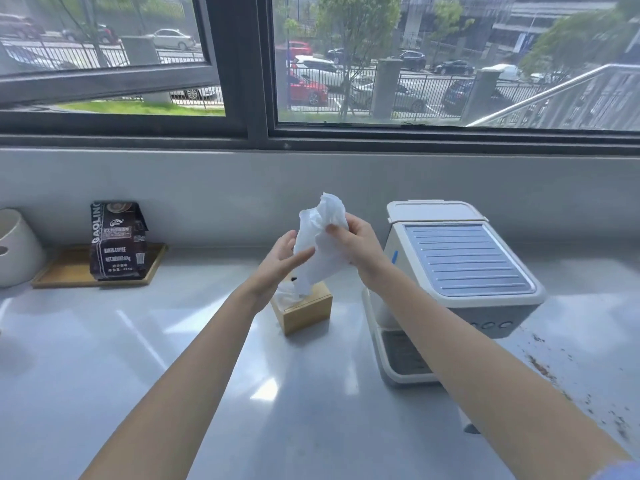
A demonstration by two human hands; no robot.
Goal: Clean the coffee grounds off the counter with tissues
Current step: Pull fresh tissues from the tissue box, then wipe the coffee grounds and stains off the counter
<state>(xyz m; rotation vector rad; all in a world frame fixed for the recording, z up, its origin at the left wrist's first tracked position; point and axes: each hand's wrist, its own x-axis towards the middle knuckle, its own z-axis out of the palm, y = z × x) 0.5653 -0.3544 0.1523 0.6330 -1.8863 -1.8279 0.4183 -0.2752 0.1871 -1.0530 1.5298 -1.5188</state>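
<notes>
A white tissue (pixel 320 242) hangs in the air above a wooden tissue box (pixel 304 311) at the counter's middle. My right hand (pixel 356 245) pinches the tissue's upper part between thumb and fingers. My left hand (pixel 282 263) is beside it with fingers spread, its fingertips resting against the tissue's lower left side. Another tissue pokes out of the box top. Brown coffee grounds (pixel 543 370) lie scattered on the grey counter (pixel 138 358) at the right, in front of and beside the coffee machine.
A white and blue coffee machine (pixel 460 268) stands right of the box. A dark coffee bag (pixel 117 240) stands on a wooden tray (pixel 69 271) at the back left, next to a white container (pixel 17 247). A window runs behind.
</notes>
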